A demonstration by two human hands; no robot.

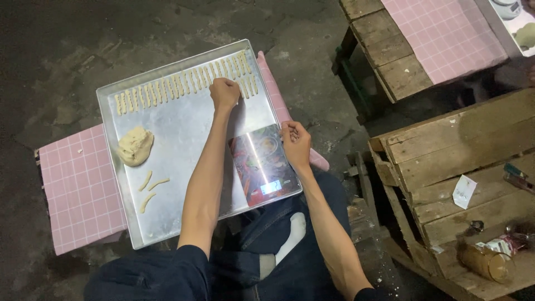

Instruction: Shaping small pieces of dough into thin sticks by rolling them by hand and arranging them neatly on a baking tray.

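Observation:
A metal baking tray [184,134] lies on a pink checked cloth [78,189]. Along its far edge runs a row of several thin dough sticks [167,89]. My left hand [224,93] is closed at that row, fingers curled down onto the sticks; what it grips is hidden. My right hand [295,142] rests loosely curled at the tray's right edge, beside a small digital kitchen scale [263,164] with a colourful top. A lump of dough [135,145] sits at the tray's left, with three loose dough sticks [149,189] below it.
A wooden crate [457,167] stands to the right, holding a slip of paper, a plastic jar [487,262] and small items. A wooden table with a pink checked cloth [440,30] is at the top right. The floor is dark concrete.

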